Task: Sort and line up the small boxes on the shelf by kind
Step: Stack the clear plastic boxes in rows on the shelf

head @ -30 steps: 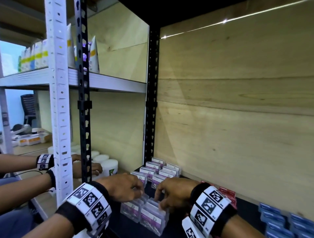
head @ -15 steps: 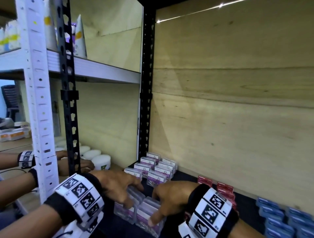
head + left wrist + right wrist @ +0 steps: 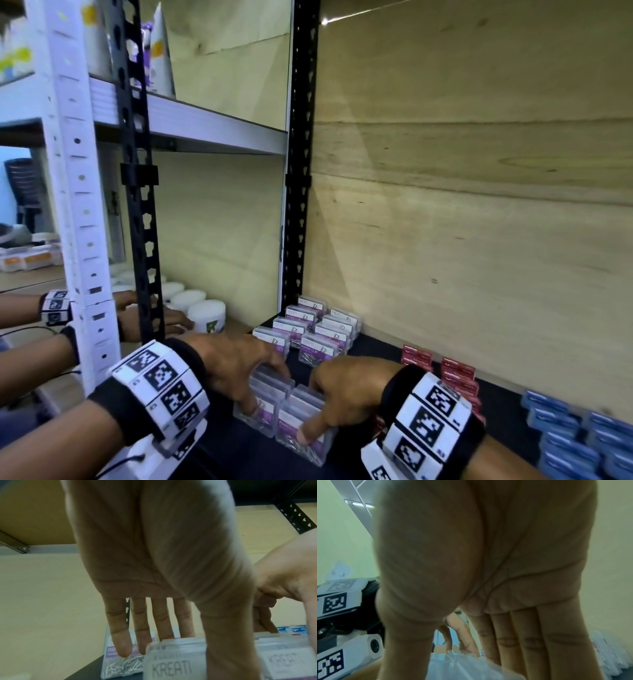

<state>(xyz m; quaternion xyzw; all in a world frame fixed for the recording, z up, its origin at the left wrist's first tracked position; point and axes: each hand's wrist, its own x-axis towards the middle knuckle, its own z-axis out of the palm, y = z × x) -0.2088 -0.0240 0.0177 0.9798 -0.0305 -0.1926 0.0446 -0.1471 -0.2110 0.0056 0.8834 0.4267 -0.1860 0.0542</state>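
Observation:
At the front of the black shelf (image 3: 370, 346) stand two short rows of clear paper clip boxes with purple labels. My left hand (image 3: 267, 389) pinches the left row (image 3: 265, 407), thumb on the front box and fingers behind. Beside it, my right hand (image 3: 313, 406) pinches the right row (image 3: 301, 428) the same way. In the left wrist view my left hand (image 3: 171, 649) has straight fingers behind a box marked KREATI (image 3: 173, 665). My right hand (image 3: 462, 666) straddles a clear box (image 3: 471, 668). More paper clip boxes (image 3: 318, 329) stand lined up in the back corner.
Red boxes (image 3: 455, 373) sit by the wooden back wall, and blue boxes (image 3: 565, 431) lie further right. A black upright (image 3: 298, 205) bounds the bay on the left. Beyond it another person's hands (image 3: 150, 318) work beside white jars (image 3: 205, 311).
The head view has swung a little left and down. Both hands stay on the two front rows; my right thumb has come down over the face of its front box.

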